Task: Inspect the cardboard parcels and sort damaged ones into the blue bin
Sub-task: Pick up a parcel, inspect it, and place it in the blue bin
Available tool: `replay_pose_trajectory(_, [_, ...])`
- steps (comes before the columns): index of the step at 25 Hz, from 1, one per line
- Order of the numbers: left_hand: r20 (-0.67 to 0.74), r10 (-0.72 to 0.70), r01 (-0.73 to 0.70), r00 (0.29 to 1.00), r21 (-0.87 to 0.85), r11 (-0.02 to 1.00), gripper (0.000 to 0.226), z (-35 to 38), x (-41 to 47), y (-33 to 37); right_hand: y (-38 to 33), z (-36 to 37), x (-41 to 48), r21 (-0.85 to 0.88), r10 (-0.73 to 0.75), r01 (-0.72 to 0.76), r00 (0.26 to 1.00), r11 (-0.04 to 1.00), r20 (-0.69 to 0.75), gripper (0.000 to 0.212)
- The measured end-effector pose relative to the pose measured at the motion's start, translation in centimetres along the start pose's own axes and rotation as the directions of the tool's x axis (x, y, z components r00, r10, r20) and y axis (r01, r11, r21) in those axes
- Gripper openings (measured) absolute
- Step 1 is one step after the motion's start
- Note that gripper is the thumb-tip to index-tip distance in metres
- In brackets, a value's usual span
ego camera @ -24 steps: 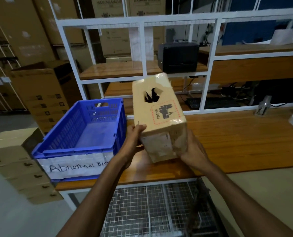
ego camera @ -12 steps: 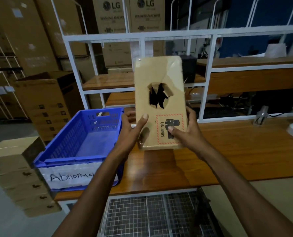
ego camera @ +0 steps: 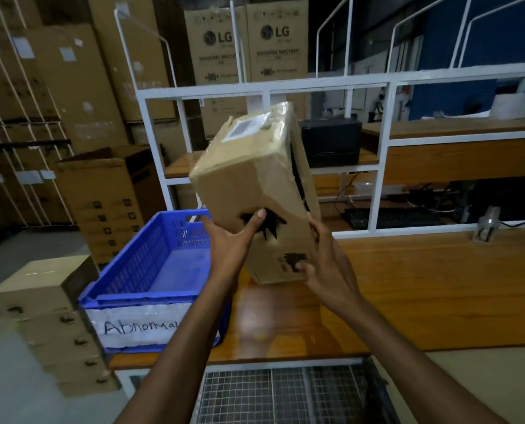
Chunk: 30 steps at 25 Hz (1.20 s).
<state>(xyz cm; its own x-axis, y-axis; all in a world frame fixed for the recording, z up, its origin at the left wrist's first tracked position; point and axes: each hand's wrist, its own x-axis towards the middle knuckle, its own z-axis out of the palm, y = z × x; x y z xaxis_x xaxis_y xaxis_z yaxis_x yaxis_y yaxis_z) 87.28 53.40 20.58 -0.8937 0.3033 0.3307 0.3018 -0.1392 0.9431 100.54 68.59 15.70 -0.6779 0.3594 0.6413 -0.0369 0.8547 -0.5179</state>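
Observation:
A brown cardboard parcel is held up tilted above the wooden table, with a torn black hole in its near face and a white label on its upper end. My left hand grips its lower left side, thumb at the hole. My right hand grips the lower right corner, thumb over the printed mark. The blue bin stands on the table's left end, below and left of the parcel, its inside bare; a white label reads "Abnormal".
A white metal shelf frame rises behind the table, with a black printer on a wooden shelf. Stacked cardboard boxes stand on the floor at left, large cartons behind. A wire mesh rack sits under the table.
The parcel has been lifted higher and turned, from lying flat to upright to tilted left. The holed face now points down-right and the labelled end shows. Both hands shifted their grips.

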Motion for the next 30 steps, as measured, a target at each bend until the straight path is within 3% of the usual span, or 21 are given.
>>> replay_pose_trajectory(2, [-0.125, 0.041, -0.034, 0.991, 0.053, 0.998, 0.076, 0.0, 0.0, -0.4, 0.1, 0.6, -0.5, 0.004, 0.005, -0.005, 1.0, 1.0, 0.02, 0.103])
replay_pose_trajectory(4, [-0.146, 0.12, -0.098, 0.982, 0.15, 0.984, 0.054, 0.0, -0.6, -1.1, -0.9, 0.5, 0.0, 0.101, 0.089, -0.09, 0.996, 0.991, 0.018, 0.092])
replay_pose_trajectory(9, [-0.126, 0.156, -0.142, 0.98, 0.115, 0.983, 0.045, -0.7, -0.7, -2.7, -1.6, -2.5, 3.0, 0.494, 0.09, -0.095, 0.995, 0.864, 0.034, 0.047])
replay_pose_trajectory(12, [-0.094, 0.168, -0.16, 0.981, 0.085, 0.983, 0.041, -1.0, -0.6, -2.2, -0.7, -3.7, 4.8, 0.38, 0.109, -0.037, 0.979, 0.924, -0.17, 0.032])
replay_pose_trajectory(13, [-0.077, 0.167, -0.161, 0.983, 0.081, 0.984, 0.038, -1.0, -0.5, -1.9, -0.2, -3.8, 5.4, 0.348, 0.15, -0.064, 0.962, 0.935, -0.228, 0.049])
replay_pose_trajectory(15, [-0.041, 0.159, -0.157, 0.986, 0.059, 0.986, 0.036, -1.1, 0.0, -1.2, 0.9, -4.4, 6.8, 0.352, 0.247, -0.157, 0.942, 0.923, -0.226, 0.104])
replay_pose_trajectory(16, [0.003, 0.156, -0.156, 0.988, 0.028, 0.987, 0.042, -1.3, 0.1, -0.9, 1.6, -4.9, 7.5, 0.369, 0.258, -0.186, 0.954, 0.91, -0.155, 0.128])
replay_pose_trajectory(18, [0.114, 0.137, -0.132, 0.984, -0.052, 0.99, 0.07, -1.4, 0.3, -0.4, 2.9, -5.9, 8.3, 0.406, 0.204, -0.209, 0.977, 0.89, 0.055, 0.152])
replay_pose_trajectory(19, [0.152, 0.119, -0.111, 0.981, -0.062, 0.992, 0.084, -1.3, 0.3, -0.2, 3.5, -6.2, 8.5, 0.426, 0.178, -0.217, 0.976, 0.879, 0.13, 0.155])
replay_pose_trajectory(21, [0.192, 0.084, -0.088, 0.978, 0.014, 0.996, 0.106, -0.5, -0.1, 0.1, 4.2, -6.2, 8.3, 0.436, 0.159, -0.207, 0.977, 0.876, 0.143, 0.156])
replay_pose_trajectory(23, [0.193, 0.073, -0.102, 0.978, 0.149, 0.984, 0.116, 0.4, -0.3, 0.1, 4.1, -5.5, 7.9, 0.425, 0.15, -0.162, 0.987, 0.891, 0.062, 0.156])
replay_pose_trajectory(25, [0.204, 0.053, -0.103, 0.978, 0.241, 0.965, 0.113, 0.8, -0.3, 0.4, 3.5, -5.1, 7.6, 0.418, 0.134, -0.106, 0.99, 0.902, -0.039, 0.158])
replay_pose_trajectory(27, [0.264, 0.038, -0.096, 0.964, 0.208, 0.973, 0.118, 1.1, 0.2, 1.1, 3.4, -5.1, 7.5, 0.426, 0.116, -0.054, 0.986, 0.903, -0.123, 0.159])
replay_pose_trajectory(30, [0.309, 0.077, -0.085, 0.948, 0.011, 0.996, 0.116, 0.9, 1.4, 2.8, 3.1, -5.7, 7.5, 0.438, 0.118, -0.037, 0.98, 0.898, -0.16, 0.153])
